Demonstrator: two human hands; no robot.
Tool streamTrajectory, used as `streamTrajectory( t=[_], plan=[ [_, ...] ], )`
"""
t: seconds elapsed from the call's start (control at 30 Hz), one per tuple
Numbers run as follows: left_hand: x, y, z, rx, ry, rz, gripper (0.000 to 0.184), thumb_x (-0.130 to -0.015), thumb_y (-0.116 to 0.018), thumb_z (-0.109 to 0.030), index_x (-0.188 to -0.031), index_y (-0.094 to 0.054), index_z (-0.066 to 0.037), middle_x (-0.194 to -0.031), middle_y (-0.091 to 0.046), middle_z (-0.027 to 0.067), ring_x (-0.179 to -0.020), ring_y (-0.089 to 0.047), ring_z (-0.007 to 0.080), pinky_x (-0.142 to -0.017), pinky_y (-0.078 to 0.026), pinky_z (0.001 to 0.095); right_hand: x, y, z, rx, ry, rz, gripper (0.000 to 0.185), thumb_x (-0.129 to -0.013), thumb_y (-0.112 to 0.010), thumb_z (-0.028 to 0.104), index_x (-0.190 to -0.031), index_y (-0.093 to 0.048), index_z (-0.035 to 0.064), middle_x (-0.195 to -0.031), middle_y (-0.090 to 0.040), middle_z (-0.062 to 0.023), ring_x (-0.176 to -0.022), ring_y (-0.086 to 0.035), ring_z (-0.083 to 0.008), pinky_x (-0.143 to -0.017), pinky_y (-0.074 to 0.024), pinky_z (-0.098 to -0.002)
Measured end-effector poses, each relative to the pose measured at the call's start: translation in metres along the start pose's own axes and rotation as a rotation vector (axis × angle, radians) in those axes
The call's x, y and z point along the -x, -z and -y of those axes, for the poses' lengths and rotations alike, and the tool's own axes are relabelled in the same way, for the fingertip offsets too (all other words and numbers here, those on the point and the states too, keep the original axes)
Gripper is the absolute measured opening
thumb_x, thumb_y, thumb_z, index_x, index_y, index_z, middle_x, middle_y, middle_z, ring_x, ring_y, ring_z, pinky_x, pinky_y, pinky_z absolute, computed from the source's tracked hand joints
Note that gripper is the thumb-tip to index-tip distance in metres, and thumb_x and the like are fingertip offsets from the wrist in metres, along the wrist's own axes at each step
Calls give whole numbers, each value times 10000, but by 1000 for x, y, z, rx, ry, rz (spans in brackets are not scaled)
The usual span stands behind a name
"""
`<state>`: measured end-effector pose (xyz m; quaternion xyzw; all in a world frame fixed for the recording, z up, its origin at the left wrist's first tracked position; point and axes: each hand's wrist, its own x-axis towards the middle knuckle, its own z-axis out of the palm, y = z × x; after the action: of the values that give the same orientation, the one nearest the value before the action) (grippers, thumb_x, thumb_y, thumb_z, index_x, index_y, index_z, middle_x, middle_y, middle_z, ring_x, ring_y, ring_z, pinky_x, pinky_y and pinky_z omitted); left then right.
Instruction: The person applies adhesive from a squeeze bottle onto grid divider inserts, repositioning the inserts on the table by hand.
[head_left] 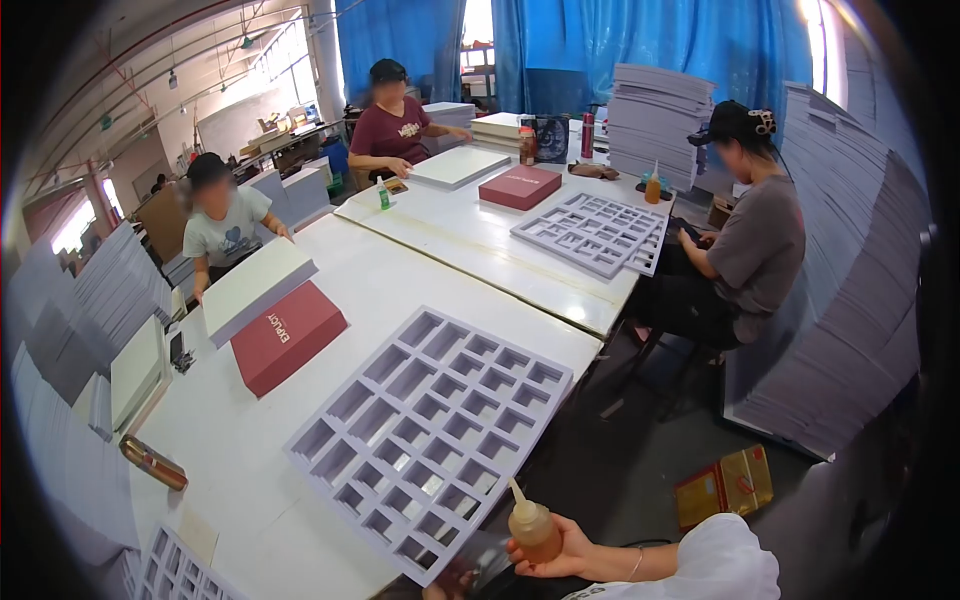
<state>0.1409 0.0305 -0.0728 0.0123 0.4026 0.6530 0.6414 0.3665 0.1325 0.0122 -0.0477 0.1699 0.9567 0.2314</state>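
My right hand (572, 556) is wrapped round a squeeze bottle (536, 532) with a pointed nozzle and amber liquid, its nozzle tilted up. The bottle is beside the near right edge of a grey foam tray insert (437, 412), which has rows of rectangular cutouts and lies at the table's edge. Low in the view, under the insert's near corner, a dark, blurred patch looks like my left hand (455, 580); its fingers cannot be made out.
Two white tables (480, 262) meet at a seam. A red box (288, 338) lies under a pale board stack (258, 290) handled by a co-worker. Another insert (590, 232) is at the far right. A copper-coloured flask (152, 462) lies left. Tall sheet stacks (820, 300) stand right.
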Motion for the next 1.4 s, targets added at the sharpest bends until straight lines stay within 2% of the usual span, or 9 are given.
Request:
streamTrajectory(
  t=[0.17,0.27,0.37,0.43,0.6,0.83,1.07,1.23,1.4],
  plan=[
    [21,-49,-9,-100,-135,116,333,-924,-544,-40,-1254,-505,-69,-1167,-575,98,-996,-580,248,-934,-486,399,3,-6,-2,23,28,-3,540,-891,-483,457,-1244,-520,50,-1127,-538,-182,-946,-506,-283,-806,-429,-396],
    [39,-74,-19,-94,-163,-30,371,-915,-536,-18,-1280,-495,-71,-1125,-593,94,-1008,-581,281,-941,-474,430,9,-16,-2,19,55,38,558,-852,-544,465,-1223,-525,47,-1131,-527,-172,-948,-499,-272,-771,-434,-377],
    [61,-116,-36,-24,-294,-208,185,-896,-541,-16,-1073,-589,-41,-999,-645,93,-857,-627,223,-825,-524,354,16,-30,2,52,81,125,595,-794,-636,460,-1206,-530,43,-1138,-520,-163,-958,-493,-263,-741,-437,-349],
    [44,-104,-30,5,-470,-121,268,-953,-528,-186,-1197,-514,-78,-1061,-621,92,-925,-617,221,-842,-515,412,23,-43,11,138,103,175,632,-734,-718,450,-1187,-543,44,-1153,-511,-150,-974,-483,-254,-703,-445,-325],
    [35,-109,-32,150,-716,-81,341,-1019,-429,-289,-1300,-405,-96,-1177,-572,129,-1058,-583,241,-955,-463,473,47,-84,44,191,220,215,601,-770,-683,465,-1198,-576,56,-1123,-506,-125,-968,-470,-234,-629,-464,-302],
    [41,-96,-69,146,-741,-202,310,-1022,-396,-330,-1231,-456,-108,-994,-587,29,-898,-616,184,-740,-569,392,41,-135,83,375,326,111,478,-889,-542,460,-1162,-592,71,-1128,-543,-139,-966,-490,-250,-563,-473,-281],
    [63,-16,-140,-5,-629,-315,353,-1016,-415,-321,-1158,-510,-11,-1037,-625,121,-915,-642,227,-697,-572,377,-19,-186,87,814,414,-83,451,-941,-480,439,-1207,-552,82,-1051,-595,-153,-880,-598,-325,-539,-553,-303],
    [60,-9,-155,-90,-835,-764,308,-992,-441,-136,-1240,-481,43,-1207,-525,162,-1108,-547,223,-890,-522,394,-102,-221,55,1190,379,-86,394,-926,-540,364,-1197,-520,79,-1102,-597,-92,-923,-618,-257,-597,-531,-311],
    [48,-3,-138,-722,-1195,-1199,336,-935,-502,-56,-1263,-477,12,-1338,-436,160,-1203,-461,271,-951,-440,382,-198,-225,38,1624,548,-14,425,-845,-695,201,-1162,-466,35,-1085,-578,-143,-910,-612,-228,-641,-554,-331]
  ],
)
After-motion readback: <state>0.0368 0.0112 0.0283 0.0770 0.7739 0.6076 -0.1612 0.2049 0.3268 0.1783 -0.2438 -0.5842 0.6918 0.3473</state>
